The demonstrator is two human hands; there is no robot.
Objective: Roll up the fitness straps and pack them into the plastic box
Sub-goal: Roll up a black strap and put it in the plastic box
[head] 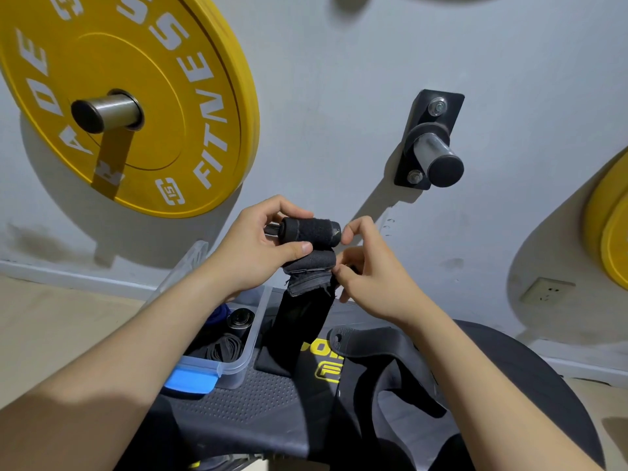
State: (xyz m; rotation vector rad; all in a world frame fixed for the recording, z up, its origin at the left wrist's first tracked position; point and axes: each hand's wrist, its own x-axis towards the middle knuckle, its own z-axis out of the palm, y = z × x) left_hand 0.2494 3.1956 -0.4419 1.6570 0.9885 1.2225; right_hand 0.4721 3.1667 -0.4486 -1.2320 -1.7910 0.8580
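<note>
A black fitness strap (307, 232) is partly rolled into a tight cylinder, held up in front of the wall. Its loose tail (302, 314) hangs straight down onto the bench. My left hand (258, 246) grips the left end of the roll, thumb pressed under it. My right hand (370, 270) pinches the roll's right end and the strap's edge just below. The clear plastic box (253, 329) stands lower left on the bench, holding several dark rolled straps (238, 321) and something blue. Another black strap (367, 348) lies unrolled on the bench.
A yellow weight plate (142, 96) hangs on a wall peg at upper left. A bare steel peg (438, 154) juts from the wall at right, with more yellow plates (611, 232) at the far right edge. The box's blue latch (190, 380) faces me on the black bench (244, 406).
</note>
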